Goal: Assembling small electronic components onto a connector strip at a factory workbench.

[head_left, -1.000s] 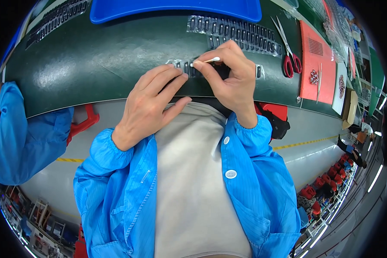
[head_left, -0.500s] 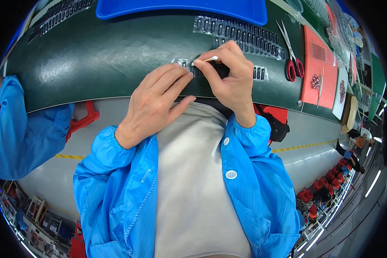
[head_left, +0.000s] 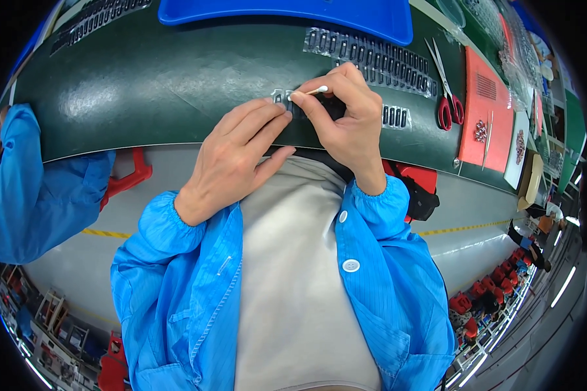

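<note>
A thin cotton swab (head_left: 319,90) is pinched between the thumb and fingers of my right hand (head_left: 347,117), its white tip pointing up and to the right. Under both sets of fingertips lies a clear plastic strip (head_left: 278,95) with small black parts in it, mostly covered by my hands. My left hand (head_left: 231,150) rests its stretched fingers on the strip, thumb held apart, beside the right fingertips. Black parts in clear film (head_left: 396,117) show just right of my right hand; whether they belong to the same strip is hidden.
Beyond my hands are more strips of black parts (head_left: 378,62) and a blue tray (head_left: 287,9). To the right lie red-handled scissors (head_left: 445,107), a pink sheet (head_left: 476,72), tweezers (head_left: 488,140) and small metal parts (head_left: 481,131). Another person's blue sleeve (head_left: 16,176) is at left.
The table and its things appear slightly farther right in view. My hands keep nearly the same pose over the strip, and the swab stays in my right hand.
</note>
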A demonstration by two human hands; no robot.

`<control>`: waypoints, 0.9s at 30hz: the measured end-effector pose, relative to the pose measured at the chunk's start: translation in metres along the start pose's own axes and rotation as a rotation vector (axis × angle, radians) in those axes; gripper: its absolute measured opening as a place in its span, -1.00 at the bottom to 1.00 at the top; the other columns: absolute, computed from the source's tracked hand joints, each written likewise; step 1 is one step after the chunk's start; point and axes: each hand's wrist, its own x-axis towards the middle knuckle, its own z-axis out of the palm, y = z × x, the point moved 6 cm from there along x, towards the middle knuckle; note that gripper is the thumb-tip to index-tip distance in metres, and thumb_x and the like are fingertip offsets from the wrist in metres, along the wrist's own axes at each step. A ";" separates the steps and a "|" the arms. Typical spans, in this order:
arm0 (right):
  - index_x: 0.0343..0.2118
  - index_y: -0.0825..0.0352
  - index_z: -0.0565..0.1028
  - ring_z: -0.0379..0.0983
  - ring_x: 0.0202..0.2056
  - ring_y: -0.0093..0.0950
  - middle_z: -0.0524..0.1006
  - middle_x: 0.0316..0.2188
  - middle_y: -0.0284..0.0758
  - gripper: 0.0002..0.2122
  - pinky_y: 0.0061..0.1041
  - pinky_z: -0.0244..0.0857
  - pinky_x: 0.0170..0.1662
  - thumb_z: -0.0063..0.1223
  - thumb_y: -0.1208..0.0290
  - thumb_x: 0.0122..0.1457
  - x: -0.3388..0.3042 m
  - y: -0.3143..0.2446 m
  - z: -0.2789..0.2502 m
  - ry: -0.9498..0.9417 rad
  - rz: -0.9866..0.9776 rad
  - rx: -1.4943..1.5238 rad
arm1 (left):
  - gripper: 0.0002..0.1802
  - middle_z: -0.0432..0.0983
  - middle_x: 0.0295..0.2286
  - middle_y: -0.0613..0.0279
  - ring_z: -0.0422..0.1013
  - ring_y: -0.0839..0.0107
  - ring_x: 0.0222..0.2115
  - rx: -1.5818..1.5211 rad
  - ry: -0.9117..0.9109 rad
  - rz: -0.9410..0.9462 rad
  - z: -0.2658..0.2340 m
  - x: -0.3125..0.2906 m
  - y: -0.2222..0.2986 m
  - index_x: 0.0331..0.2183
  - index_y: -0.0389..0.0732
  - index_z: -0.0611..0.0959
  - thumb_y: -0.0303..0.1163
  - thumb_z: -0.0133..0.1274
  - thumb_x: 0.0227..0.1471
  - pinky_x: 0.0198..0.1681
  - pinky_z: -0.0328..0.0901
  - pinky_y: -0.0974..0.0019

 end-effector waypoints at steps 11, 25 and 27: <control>-0.36 0.33 0.72 0.46 -0.40 -0.54 0.56 -0.46 -0.37 -0.90 -0.57 0.29 -0.39 0.44 0.62 0.05 0.002 0.001 -0.001 -0.028 -0.030 -0.019 | -0.48 0.59 -0.02 0.04 0.52 0.06 0.06 0.014 0.003 0.004 0.000 0.000 0.000 -0.02 -0.36 0.70 -0.38 0.41 -0.04 0.12 0.47 0.10; -0.35 0.33 0.74 0.48 -0.41 -0.56 0.58 -0.48 -0.35 -0.91 -0.55 0.34 -0.40 0.43 0.59 0.07 0.008 -0.004 0.013 -0.049 -0.031 -0.009 | -0.46 0.60 0.00 0.04 0.51 0.08 0.08 0.026 0.007 0.008 0.001 -0.002 -0.001 0.00 -0.36 0.71 -0.38 0.41 -0.03 0.14 0.46 0.12; -0.35 0.33 0.74 0.48 -0.41 -0.56 0.58 -0.48 -0.36 -0.91 -0.56 0.34 -0.40 0.43 0.59 0.07 0.009 -0.005 0.014 -0.052 -0.055 -0.023 | -0.47 0.61 0.00 0.05 0.51 0.09 0.09 0.024 0.010 0.012 0.002 -0.002 -0.001 0.00 -0.36 0.72 -0.38 0.41 -0.03 0.13 0.46 0.13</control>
